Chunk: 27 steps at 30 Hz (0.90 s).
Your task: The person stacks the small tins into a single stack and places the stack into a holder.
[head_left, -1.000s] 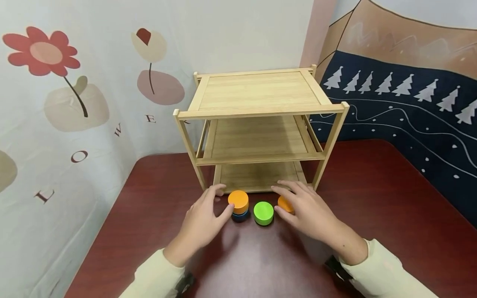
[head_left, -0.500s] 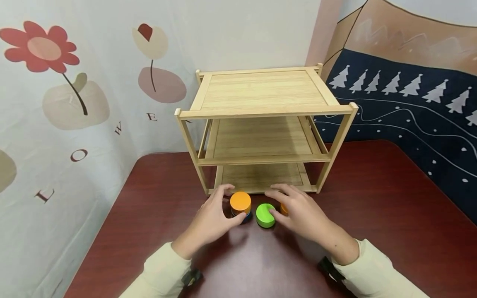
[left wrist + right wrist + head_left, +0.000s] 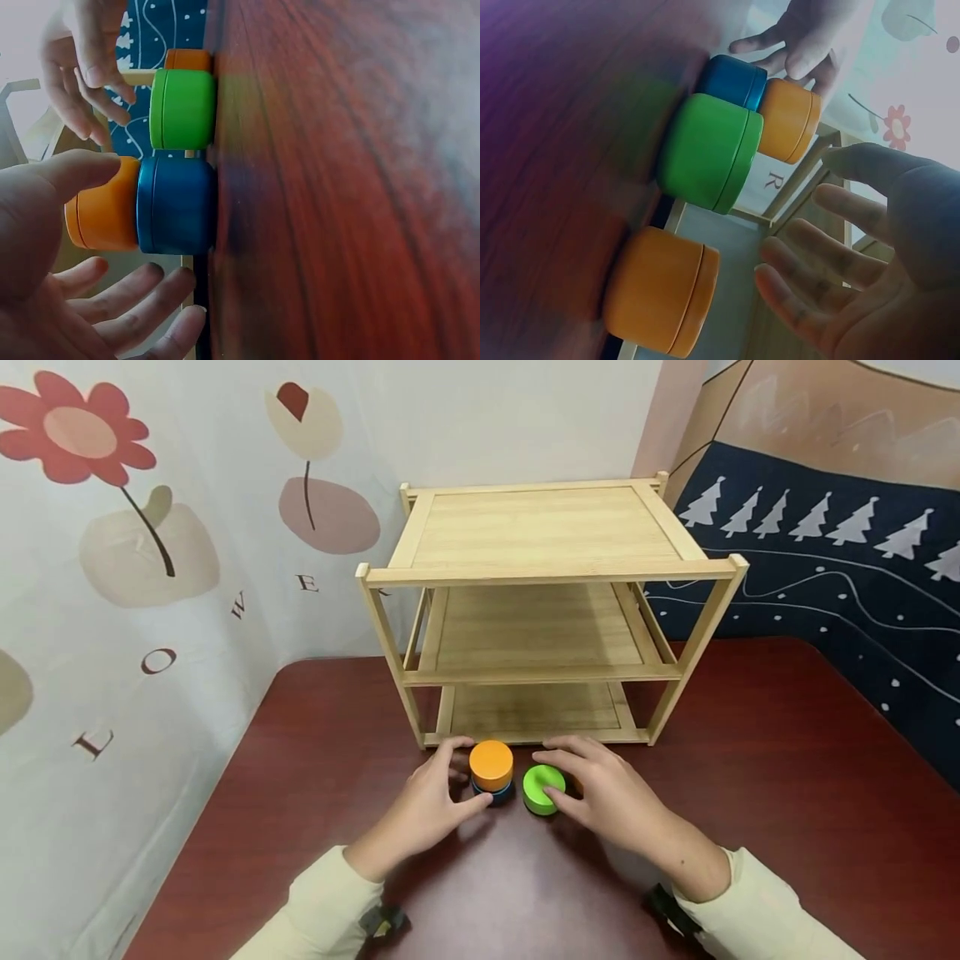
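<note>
Canisters (image 3: 184,109) gleam orange, blue, green near left hand (image 3: 431,797) and right hand (image 3: 611,785), parted, gripping nothing.

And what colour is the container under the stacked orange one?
The lower container is blue, clearest in the left wrist view.

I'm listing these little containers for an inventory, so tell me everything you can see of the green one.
The green container is short and round, bright glossy green, perhaps painted metal, with a rounded lower edge. A thin seam marks its seated lid; the contents are hidden. It stands upright on the dark red table, before the wooden rack, between the blue container and the lone orange one, apart from both. The right hand hovers above without touching it.
</note>
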{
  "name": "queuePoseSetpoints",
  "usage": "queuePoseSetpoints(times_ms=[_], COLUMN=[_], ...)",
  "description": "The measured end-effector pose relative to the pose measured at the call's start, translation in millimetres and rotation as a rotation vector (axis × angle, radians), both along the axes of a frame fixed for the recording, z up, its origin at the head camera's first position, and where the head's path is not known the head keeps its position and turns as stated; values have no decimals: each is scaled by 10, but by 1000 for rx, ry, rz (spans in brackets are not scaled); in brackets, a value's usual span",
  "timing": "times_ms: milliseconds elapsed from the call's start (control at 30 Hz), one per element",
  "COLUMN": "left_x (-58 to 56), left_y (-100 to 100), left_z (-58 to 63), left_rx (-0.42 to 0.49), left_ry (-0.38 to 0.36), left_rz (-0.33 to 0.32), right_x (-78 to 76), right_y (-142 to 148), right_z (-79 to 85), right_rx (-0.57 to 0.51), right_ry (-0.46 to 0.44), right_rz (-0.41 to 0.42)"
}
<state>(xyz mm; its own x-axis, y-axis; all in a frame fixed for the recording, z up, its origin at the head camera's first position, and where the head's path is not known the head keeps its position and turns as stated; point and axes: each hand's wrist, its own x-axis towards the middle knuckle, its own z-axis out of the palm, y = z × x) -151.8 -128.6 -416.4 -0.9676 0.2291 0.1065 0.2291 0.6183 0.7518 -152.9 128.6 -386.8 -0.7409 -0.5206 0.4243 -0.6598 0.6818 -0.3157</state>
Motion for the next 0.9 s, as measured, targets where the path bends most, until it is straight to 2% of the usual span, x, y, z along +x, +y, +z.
queuePoseSetpoints(times_ms=[367,900], left_x=[-19,-49], left_y=[-22,-23], left_z=[-39,-62], left_rx=[-48,-82], left_ry=[-18,4], left_rz=[-22,-44], right_x=[-29,-35], right_y=[1,5], right_z=[-63,-88], right_rx=[16,101], right_ry=[31,-33], right_rz=[69,109])
